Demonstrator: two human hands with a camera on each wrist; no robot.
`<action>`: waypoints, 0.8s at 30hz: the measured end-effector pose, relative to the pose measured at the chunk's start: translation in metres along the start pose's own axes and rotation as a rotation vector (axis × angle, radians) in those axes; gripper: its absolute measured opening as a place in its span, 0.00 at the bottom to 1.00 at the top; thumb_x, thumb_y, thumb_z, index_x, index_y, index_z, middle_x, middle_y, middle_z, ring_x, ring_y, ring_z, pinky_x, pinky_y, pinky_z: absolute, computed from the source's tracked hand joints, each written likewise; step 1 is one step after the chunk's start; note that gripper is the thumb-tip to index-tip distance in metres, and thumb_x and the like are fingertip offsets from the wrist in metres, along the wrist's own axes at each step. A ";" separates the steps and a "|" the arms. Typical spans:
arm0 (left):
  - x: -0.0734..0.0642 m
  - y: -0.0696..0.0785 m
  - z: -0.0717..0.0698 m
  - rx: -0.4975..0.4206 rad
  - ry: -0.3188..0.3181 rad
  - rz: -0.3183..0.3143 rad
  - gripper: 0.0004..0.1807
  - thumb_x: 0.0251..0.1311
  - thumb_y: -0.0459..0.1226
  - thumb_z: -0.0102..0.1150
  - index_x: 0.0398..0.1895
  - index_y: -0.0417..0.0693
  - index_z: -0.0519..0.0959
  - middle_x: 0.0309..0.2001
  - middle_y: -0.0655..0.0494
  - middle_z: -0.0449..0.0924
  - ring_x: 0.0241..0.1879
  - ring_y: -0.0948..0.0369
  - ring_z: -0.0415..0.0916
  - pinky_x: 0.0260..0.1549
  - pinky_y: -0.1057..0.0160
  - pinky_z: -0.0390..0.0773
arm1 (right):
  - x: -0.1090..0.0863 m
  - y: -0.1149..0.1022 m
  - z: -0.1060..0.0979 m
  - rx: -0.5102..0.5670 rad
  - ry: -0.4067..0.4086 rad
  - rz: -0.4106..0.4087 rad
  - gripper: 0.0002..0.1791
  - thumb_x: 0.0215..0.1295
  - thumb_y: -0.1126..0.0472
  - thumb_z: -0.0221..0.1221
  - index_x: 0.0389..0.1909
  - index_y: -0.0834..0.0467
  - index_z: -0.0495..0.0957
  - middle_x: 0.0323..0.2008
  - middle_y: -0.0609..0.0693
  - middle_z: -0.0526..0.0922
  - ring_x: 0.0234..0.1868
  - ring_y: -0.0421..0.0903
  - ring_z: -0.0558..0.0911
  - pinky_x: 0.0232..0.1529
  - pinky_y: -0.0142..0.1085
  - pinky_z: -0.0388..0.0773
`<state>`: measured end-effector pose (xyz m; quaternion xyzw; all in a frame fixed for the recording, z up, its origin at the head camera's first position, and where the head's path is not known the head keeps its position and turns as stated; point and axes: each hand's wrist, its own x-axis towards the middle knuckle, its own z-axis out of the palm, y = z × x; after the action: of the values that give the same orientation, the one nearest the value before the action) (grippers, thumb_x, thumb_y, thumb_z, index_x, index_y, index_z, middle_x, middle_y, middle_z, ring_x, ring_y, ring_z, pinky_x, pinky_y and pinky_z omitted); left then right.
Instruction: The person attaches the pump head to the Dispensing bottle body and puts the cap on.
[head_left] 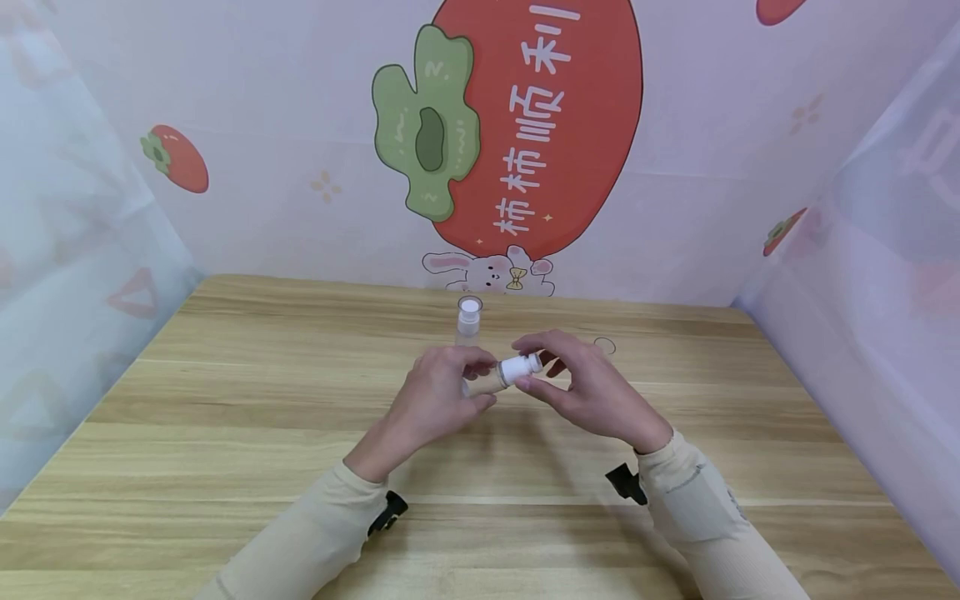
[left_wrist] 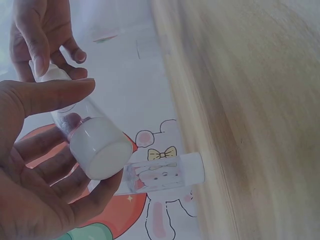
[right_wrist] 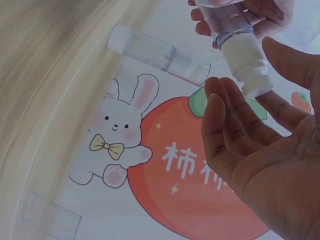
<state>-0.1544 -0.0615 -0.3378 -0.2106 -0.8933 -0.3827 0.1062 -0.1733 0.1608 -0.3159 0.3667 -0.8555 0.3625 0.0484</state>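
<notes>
A small clear pump bottle (left_wrist: 95,135) with a white base and white pump top (head_left: 517,367) is tilted above the table. My left hand (head_left: 442,390) grips its body, thumb on one side and fingers round the other. My right hand (head_left: 592,387) is at the pump end, thumb and fingers spread around the white top; in the right wrist view a gap shows between the fingertips (right_wrist: 214,100) and the pump. Behind the left hand stands a second clear bottle (head_left: 468,321) with a white base, upright on the table.
A clear cap (right_wrist: 52,217) stands on the wooden table (head_left: 247,467), beyond my right hand. A printed cloth (head_left: 262,225) with persimmons and a rabbit hangs along the table's back edge, and pale cloth walls (head_left: 67,250) rise at both sides.
</notes>
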 end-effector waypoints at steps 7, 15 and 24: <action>0.001 -0.002 0.000 -0.033 -0.023 -0.025 0.16 0.47 0.30 0.79 0.42 0.43 0.87 0.36 0.53 0.85 0.37 0.55 0.82 0.41 0.54 0.81 | 0.000 0.000 0.000 -0.008 -0.003 -0.023 0.22 0.61 0.64 0.71 0.56 0.59 0.79 0.49 0.46 0.83 0.42 0.47 0.82 0.42 0.46 0.83; 0.001 -0.003 -0.002 -0.064 -0.047 -0.011 0.17 0.47 0.30 0.79 0.42 0.42 0.86 0.36 0.55 0.85 0.38 0.55 0.82 0.40 0.57 0.82 | 0.001 -0.001 0.001 -0.016 -0.009 -0.041 0.21 0.60 0.67 0.72 0.54 0.58 0.80 0.48 0.45 0.83 0.42 0.45 0.82 0.42 0.41 0.82; 0.001 -0.003 -0.003 -0.065 -0.055 -0.013 0.17 0.47 0.30 0.79 0.43 0.42 0.86 0.37 0.55 0.85 0.38 0.57 0.83 0.41 0.56 0.82 | 0.001 -0.001 0.002 -0.012 -0.025 -0.031 0.18 0.62 0.67 0.70 0.53 0.57 0.81 0.45 0.43 0.84 0.41 0.42 0.81 0.43 0.43 0.82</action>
<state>-0.1565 -0.0647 -0.3374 -0.2184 -0.8842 -0.4065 0.0722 -0.1727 0.1585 -0.3163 0.3841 -0.8524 0.3519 0.0457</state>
